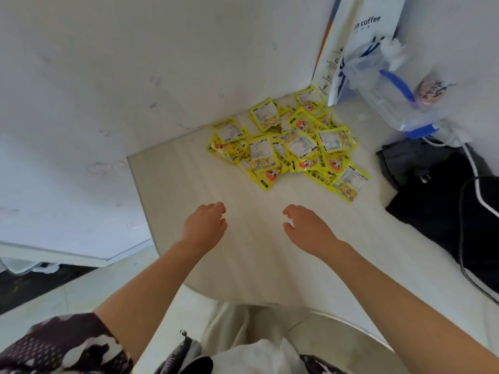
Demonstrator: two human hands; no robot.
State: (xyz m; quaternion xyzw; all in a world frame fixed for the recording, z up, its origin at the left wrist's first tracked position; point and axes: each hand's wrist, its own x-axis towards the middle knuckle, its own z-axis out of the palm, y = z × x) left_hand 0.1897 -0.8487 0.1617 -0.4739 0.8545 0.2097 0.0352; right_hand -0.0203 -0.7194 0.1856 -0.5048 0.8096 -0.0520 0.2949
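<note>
Your left hand and right hand hover loosely curled and empty, reaching toward the heap of small yellow foil snack packets piled at the pale worktop's back corner; next, probably stretch farther and gather them.

Both empty hands, left and right, near yellow packets on table.

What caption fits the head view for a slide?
Open and empty, the left hand and right hand reach across the pale table toward a pile of yellow packets by the wall.
</note>
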